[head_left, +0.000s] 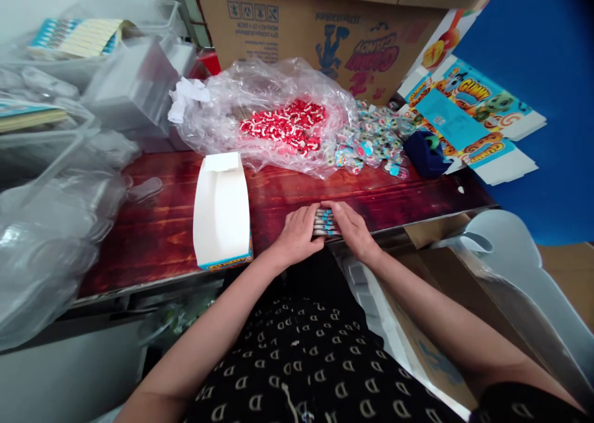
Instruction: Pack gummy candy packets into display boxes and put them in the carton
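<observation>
Between my two hands, at the front edge of the dark red wooden table (273,188), is a row of small flat candy packs (326,223) with blue and pale edges. My left hand (299,230) presses on their left side. From the other side my right hand (352,225) closes in on the same packs, so both hands squeeze them together. To the left of my left hand stands an open display box (223,209), white inside, with a blue printed outer edge. Its inside shows no packs.
Behind lies a clear plastic bag (213,126) of red and white candies (292,125). Right of it are a heap of wrapped candies (371,138), a blue tape dispenser (424,154) and flattened printed boxes (468,111). A large carton (297,39) stands at the back; plastic bins (46,157) fill the left.
</observation>
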A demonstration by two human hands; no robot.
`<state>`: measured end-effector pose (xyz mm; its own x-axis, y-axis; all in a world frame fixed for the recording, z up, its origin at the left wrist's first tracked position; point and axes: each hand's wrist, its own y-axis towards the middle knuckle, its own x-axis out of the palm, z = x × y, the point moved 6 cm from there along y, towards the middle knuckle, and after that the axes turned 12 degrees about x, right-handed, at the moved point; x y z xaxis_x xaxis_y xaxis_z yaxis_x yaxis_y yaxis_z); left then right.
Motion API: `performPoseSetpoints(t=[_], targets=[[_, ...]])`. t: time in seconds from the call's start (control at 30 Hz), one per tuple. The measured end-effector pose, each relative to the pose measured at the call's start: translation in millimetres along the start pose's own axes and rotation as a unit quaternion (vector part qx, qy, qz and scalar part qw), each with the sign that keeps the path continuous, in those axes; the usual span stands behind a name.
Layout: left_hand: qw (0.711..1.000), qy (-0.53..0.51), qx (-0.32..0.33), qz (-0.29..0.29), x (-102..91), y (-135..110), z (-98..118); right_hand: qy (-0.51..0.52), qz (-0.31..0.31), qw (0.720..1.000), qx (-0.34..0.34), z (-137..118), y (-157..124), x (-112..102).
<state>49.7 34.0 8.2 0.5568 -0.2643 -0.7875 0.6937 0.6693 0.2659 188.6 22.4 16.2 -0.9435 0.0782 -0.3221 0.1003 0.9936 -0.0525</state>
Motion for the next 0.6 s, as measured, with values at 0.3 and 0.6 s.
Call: performPoseSetpoints(t=[0.3, 0.6], targets=[[1.000, 0.002, 0.000, -0.006, 2.0, 0, 0, -0.390, -0.172, 0.882, -0.203, -35, 3, -5], [0.992, -0.085, 0.080, 0.047, -50.5, -49, 65, -0.335, -0.141, 0.917, -0.163, -19, 7, -1]])
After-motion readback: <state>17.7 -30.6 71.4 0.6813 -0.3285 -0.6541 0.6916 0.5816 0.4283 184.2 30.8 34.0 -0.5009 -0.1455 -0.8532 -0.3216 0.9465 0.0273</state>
